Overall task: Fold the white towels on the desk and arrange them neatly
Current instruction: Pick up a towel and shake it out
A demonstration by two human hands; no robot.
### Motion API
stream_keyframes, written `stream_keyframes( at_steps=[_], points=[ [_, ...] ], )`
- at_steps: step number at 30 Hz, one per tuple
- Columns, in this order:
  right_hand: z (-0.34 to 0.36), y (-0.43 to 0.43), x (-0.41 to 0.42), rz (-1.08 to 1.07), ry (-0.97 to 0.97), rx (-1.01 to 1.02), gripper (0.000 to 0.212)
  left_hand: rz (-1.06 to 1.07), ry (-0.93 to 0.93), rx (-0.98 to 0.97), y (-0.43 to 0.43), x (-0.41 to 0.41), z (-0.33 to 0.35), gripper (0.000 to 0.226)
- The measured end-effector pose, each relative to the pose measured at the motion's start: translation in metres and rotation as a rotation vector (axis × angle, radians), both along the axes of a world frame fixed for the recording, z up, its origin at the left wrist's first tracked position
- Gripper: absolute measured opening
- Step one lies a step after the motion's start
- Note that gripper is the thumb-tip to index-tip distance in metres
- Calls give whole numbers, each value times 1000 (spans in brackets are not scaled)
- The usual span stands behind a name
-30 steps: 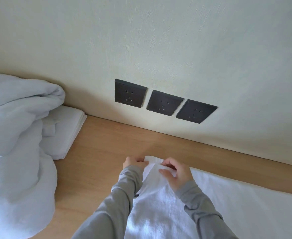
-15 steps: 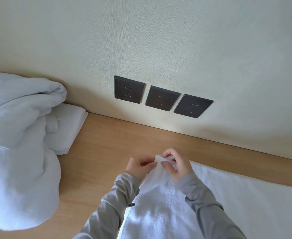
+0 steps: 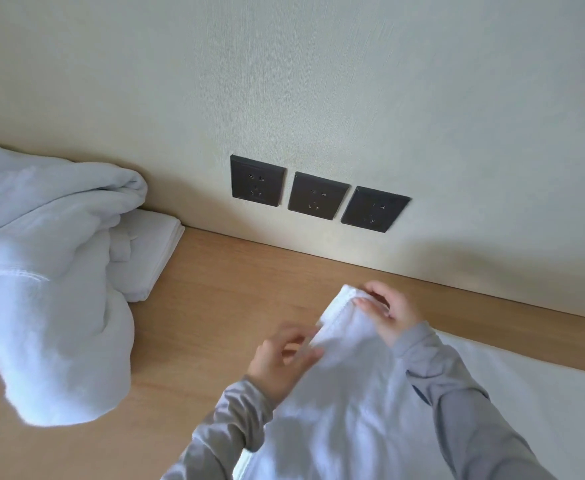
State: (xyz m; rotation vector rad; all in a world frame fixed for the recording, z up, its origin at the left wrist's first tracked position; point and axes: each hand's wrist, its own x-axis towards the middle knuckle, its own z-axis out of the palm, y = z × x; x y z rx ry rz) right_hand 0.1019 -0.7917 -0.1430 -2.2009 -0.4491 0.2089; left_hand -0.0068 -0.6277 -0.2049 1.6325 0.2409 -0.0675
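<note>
A white towel [image 3: 346,403] lies on the wooden desk [image 3: 215,306] in front of me, its far corner lifted. My right hand [image 3: 391,311] pinches that raised corner at the hem. My left hand [image 3: 280,358] grips the towel's left edge a little lower down the same hem; it is blurred. Both arms wear grey sleeves. A crumpled heap of white towels [image 3: 42,278] fills the left side of the desk. Behind the heap, a flat folded stack of white towels [image 3: 152,247] rests against the wall.
Three dark wall sockets [image 3: 315,195] sit in a row just above the desk's back edge. The cream wall [image 3: 318,81] closes off the far side. Bare wood shows between the heap and the towel I hold.
My hands have moved apart along the towel's edge: the left hand slid down and toward me, the right hand stayed up holding the corner. The view shifted slightly.
</note>
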Motion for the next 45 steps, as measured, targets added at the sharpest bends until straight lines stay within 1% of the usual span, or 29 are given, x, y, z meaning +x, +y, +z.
stream_keyframes(
  at_steps=[2,5,8,11,13,15,19,20,23,26,27,29,30,32,34,37,38,39,40,41,42,43,44,45],
  points=[
    [5,-4,-1,-28,-57,23,9,28,32,28,0,-17,-6,26],
    [12,-12,3,-144,-123,91,5,37,97,76,4,-40,-13,26],
    [28,-20,13,-244,-210,125,8,25,187,184,16,-65,-25,37],
    [48,-30,20,-296,-271,185,26,105,256,303,30,-81,-33,41],
    [60,-38,21,-321,-315,190,34,116,235,378,36,-81,-29,44],
    [71,-51,22,-371,-360,191,37,111,184,439,38,-75,-14,42],
    [98,-85,26,-477,-446,225,38,152,21,536,35,-54,44,47],
    [106,-95,28,-507,-463,241,38,166,-34,550,32,-48,63,45],
    [140,-130,34,-592,-505,306,37,152,-252,607,21,-27,124,34],
    [182,-173,41,-633,-521,399,28,101,-499,775,7,-2,199,30],
    [198,-188,43,-626,-524,425,25,49,-591,842,2,6,227,36],
    [234,-218,44,-593,-539,469,18,-47,-788,1004,-10,22,286,68],
    [254,-232,43,-572,-550,502,18,-68,-876,1078,-18,28,318,76],
    [301,-257,37,-528,-569,617,19,-85,-1054,1219,-33,37,383,76],
    [356,-282,22,-481,-619,788,24,-73,-1232,1353,-49,37,456,72],
    [424,-316,-8,-422,-834,970,16,49,-1447,1455,-62,25,548,65],
    [435,-321,-14,-436,-905,967,18,83,-1506,1461,-66,23,564,66],
    [439,-320,-17,-487,-938,877,21,79,-1532,1471,-71,22,571,70],
    [436,-317,-17,-548,-926,721,19,40,-1510,1493,-75,22,571,78],
    [428,-313,-18,-607,-886,591,15,-9,-1451,1527,-79,22,566,88],
    [418,-311,-20,-654,-866,537,14,-37,-1404,1557,-79,19,561,93],
    [414,-313,-21,-662,-899,554,10,-16,-1422,1572,-77,16,562,89],
    [416,-318,-25,-637,-958,612,6,33,-1467,1585,-72,12,567,79],
    [422,-321,-30,-613,-1013,658,8,73,-1499,1587,-67,7,573,69]
  ],
)
